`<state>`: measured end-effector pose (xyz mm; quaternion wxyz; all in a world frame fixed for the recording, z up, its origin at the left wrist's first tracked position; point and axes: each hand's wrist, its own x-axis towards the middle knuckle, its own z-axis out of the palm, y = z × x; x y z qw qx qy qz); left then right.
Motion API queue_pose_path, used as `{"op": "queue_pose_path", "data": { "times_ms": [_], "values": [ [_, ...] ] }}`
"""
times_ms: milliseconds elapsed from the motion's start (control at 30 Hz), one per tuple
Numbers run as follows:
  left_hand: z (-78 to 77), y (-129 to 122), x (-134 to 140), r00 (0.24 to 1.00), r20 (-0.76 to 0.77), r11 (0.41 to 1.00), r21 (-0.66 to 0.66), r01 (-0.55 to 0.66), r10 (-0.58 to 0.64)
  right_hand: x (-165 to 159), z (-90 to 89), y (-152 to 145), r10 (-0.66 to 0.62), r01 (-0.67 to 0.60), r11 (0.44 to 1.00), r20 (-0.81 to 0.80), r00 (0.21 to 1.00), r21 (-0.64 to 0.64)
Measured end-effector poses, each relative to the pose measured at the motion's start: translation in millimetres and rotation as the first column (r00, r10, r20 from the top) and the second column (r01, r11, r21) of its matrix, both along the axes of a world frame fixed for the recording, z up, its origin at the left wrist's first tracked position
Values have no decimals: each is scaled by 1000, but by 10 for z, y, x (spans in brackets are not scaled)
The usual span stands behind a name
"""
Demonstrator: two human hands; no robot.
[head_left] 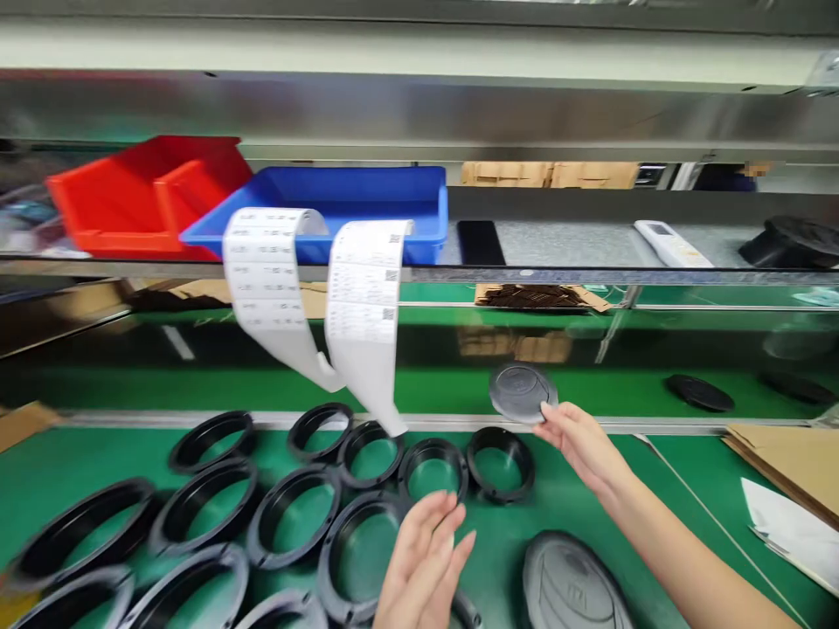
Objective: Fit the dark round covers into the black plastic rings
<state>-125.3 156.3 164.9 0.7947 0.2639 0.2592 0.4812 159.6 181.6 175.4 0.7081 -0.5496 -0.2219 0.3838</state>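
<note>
Right hand (577, 441) pinches a round grey cap (522, 393) (embossed top); left hand (425, 559) open

Round grey disc cap (523, 392), faint emblem on its face, tilted up off the green mat, pinched at its lower right edge. Black plastic ring (500, 462) lies flat just below it, open centre showing green.
</note>
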Motion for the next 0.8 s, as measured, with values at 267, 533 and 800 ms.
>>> {"op": "queue_pose_path", "data": {
  "times_ms": [267,533,800],
  "values": [
    [117,-66,-86,870,431,957,-45,286,-239,-1574,30,-1054,622,-623,782,-62,780,5],
    [113,-87,-115,763,499,885,14,466,-410,-1253,118,-1105,-52,-225,968,971,232,106],
    [121,-157,-25,775,453,869,-1,494,-440,-1361,143,-1121,41,-254,967,975,217,16]
  ]
}}
